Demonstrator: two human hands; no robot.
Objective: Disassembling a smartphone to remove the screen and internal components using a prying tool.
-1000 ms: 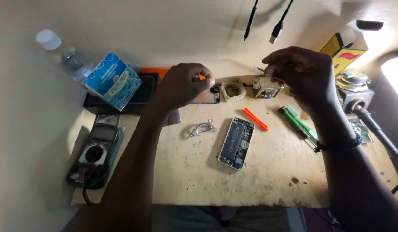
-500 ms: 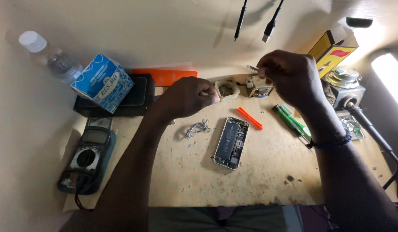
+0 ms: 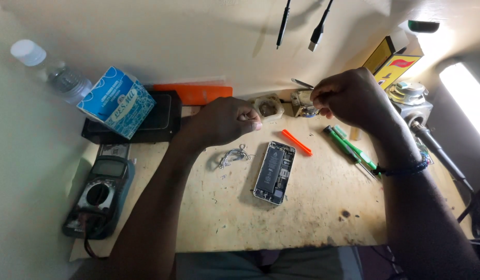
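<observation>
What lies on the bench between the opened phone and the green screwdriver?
In the head view, an orange pry tool lies between the opened phone and the green screwdriver.

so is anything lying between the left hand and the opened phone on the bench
Nothing visible blocks it. The left hand hovers closed above a small tangle of silver wire, which lies left of the opened phone; bare wooden bench separates them.
</observation>
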